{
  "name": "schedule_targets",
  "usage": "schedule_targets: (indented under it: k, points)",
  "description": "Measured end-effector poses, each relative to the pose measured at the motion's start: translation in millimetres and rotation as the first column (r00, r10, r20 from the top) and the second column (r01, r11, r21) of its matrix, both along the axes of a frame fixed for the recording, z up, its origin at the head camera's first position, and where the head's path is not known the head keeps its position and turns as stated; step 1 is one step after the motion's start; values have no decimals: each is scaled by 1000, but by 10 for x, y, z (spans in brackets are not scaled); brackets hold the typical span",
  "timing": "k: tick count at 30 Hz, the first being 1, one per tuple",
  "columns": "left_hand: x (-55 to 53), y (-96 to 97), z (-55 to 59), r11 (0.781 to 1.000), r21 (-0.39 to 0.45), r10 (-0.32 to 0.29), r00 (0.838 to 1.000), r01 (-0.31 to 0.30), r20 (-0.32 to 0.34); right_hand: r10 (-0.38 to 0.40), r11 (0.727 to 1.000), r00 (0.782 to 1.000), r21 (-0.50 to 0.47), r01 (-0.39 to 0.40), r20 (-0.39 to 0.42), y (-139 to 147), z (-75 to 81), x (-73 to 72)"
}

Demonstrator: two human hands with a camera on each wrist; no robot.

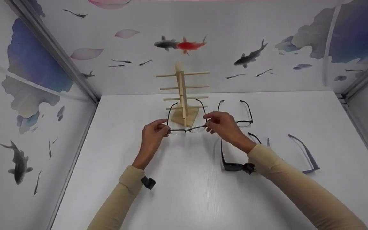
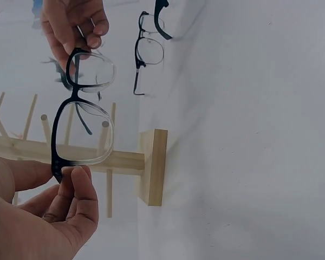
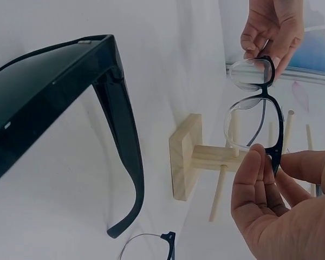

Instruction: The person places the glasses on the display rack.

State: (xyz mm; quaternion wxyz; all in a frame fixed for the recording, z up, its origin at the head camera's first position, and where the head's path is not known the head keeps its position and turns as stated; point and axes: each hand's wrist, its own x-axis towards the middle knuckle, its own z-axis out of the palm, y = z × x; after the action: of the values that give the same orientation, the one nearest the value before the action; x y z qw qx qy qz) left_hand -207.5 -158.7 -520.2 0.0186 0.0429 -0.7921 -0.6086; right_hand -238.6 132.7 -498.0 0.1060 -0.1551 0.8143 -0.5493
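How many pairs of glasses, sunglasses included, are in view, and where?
4: black eyeglasses held by left hand and right hand; browline eyeglasses beyond it; black sunglasses nearer the person; purplish glasses rightmost, partly behind right sleeve. More may be hidden.

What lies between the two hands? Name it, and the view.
In the head view, black-framed glasses span from the left hand to the right hand, each pinching one end; the wooden rack stands beyond.
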Motion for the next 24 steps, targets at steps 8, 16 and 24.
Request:
schedule_targets:
  k: [8,16,24]
  points:
    - [-124,-8,-11,1000,-14,17,1000,-17,8,-3,1000,999,-26,4,35,-32,-36,-106]
    - [-244,-4,-79,1000,-25,19,1000,-19,4,-30,998,996,-48,34,89,-58,-84,-217]
    - [-342,-24,-110,1000,-5,29,1000,-29,11,-45,996,991,-70,54,125,-92,-143,-299]
